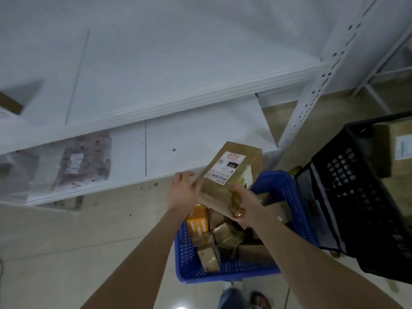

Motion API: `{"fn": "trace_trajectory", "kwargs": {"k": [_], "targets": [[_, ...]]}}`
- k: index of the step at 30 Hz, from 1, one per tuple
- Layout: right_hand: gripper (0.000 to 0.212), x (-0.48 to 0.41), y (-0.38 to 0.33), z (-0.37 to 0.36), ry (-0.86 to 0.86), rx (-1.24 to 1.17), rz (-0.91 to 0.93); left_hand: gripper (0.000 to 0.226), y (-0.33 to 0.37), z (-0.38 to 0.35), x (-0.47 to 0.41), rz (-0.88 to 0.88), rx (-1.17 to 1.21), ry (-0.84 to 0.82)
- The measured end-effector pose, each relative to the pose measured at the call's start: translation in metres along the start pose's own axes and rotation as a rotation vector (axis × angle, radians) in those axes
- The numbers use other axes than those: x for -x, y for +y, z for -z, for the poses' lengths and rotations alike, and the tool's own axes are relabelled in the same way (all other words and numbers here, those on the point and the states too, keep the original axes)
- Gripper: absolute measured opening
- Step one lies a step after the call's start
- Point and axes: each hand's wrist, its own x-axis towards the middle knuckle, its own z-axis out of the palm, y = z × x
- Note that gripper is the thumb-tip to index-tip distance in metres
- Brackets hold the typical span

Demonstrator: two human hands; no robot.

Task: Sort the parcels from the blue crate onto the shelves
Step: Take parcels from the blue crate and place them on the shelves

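White shelves, two tiers, upper frame; my left hand and right hand grip one parcel over one blue crate.

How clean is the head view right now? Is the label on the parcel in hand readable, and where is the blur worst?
Head view, centre: the label on the held parcel is softly blurred, with only a large "010" roughly legible. Head view, left edge: the bagged parcel on the lower shelf is badly smeared. Head view overall: dim, flat light, no glare.
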Motion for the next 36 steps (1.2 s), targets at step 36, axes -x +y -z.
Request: {"fn": "trace_trajectory", "kwargs": {"k": [36], "targets": [[0.049, 0.201, -0.008, -0.041, -0.317, 0.062, 0.33, 0.073, -0.022, 0.23, 0.136, 0.518, 0.958, -0.032]]}}
